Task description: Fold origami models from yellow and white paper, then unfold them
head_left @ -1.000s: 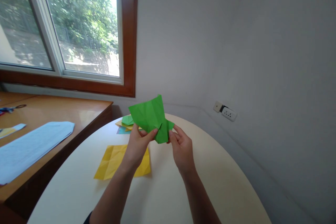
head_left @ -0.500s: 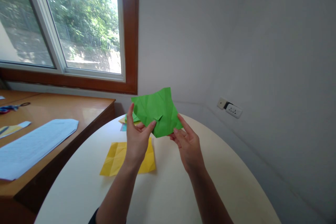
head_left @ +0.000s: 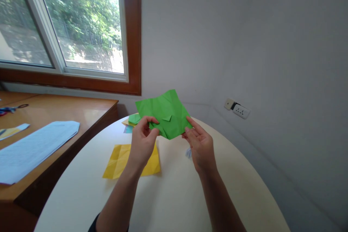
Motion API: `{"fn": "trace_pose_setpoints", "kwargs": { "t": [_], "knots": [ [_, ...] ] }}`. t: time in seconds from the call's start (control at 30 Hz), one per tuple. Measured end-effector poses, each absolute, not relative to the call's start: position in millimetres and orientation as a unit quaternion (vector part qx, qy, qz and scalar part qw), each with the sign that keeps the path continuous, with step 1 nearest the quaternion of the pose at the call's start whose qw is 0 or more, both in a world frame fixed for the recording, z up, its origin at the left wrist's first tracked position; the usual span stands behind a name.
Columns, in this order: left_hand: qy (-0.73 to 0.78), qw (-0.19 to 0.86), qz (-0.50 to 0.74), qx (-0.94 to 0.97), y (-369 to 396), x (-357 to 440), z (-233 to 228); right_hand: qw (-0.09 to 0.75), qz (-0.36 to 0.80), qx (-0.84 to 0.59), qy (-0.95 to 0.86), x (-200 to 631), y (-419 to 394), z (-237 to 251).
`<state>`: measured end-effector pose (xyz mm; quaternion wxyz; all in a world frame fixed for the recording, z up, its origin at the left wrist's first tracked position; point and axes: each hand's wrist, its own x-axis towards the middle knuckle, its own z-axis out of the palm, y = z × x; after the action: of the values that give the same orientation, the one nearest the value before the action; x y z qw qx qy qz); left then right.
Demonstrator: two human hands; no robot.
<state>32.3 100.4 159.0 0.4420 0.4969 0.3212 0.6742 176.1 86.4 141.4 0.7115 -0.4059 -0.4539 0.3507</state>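
Both hands hold a creased sheet of green paper (head_left: 174, 108) up above the round table, tilted toward me. A small folded flap stands out near its middle. My left hand (head_left: 144, 137) pinches the lower left edge, with thumb and curled index finger at the paper. At the lower right corner, the thumb and fingers of my right hand (head_left: 199, 145) grip the sheet. Below my left forearm lies a creased yellow paper (head_left: 116, 161), partly hidden by that arm. A small pale object (head_left: 188, 153) rests beside my right hand, too small to name.
Folded green paper (head_left: 133, 119) and other coloured pieces lie at the far side of the white round table (head_left: 174, 195). On the wooden desk (head_left: 95, 107) at left are white sheets (head_left: 43, 148) and scissors (head_left: 13, 108). A wall socket (head_left: 241, 111) is at right.
My left index finger has curled from the paper's left edge onto its front. My right hand has shifted slightly right, and the small pale object now shows beside it.
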Motion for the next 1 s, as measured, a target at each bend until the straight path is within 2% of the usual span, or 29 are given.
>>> {"fn": "trace_pose_setpoints", "kwargs": {
  "t": [0.2, 0.47, 0.8, 1.0],
  "knots": [
    [0.271, 0.501, 0.688, 0.450, 96.5, 33.8, 162.8, 0.724, 0.341, -0.403, -0.444, 176.4, 87.3, 140.8],
    [0.325, 0.452, 0.690, 0.463, 103.6, 34.5, 154.8, 0.731, 0.334, -0.399, -0.442, 176.2, 86.5, 140.5],
    [0.264, 0.558, 0.626, 0.476, 95.8, 35.1, 162.0, 0.759, 0.302, -0.401, -0.414, 181.6, 91.4, 137.6],
    [0.251, 0.572, 0.605, 0.493, 97.4, 34.7, 158.1, 0.763, 0.300, -0.424, -0.385, 184.1, 93.8, 137.1]
  ]
}}
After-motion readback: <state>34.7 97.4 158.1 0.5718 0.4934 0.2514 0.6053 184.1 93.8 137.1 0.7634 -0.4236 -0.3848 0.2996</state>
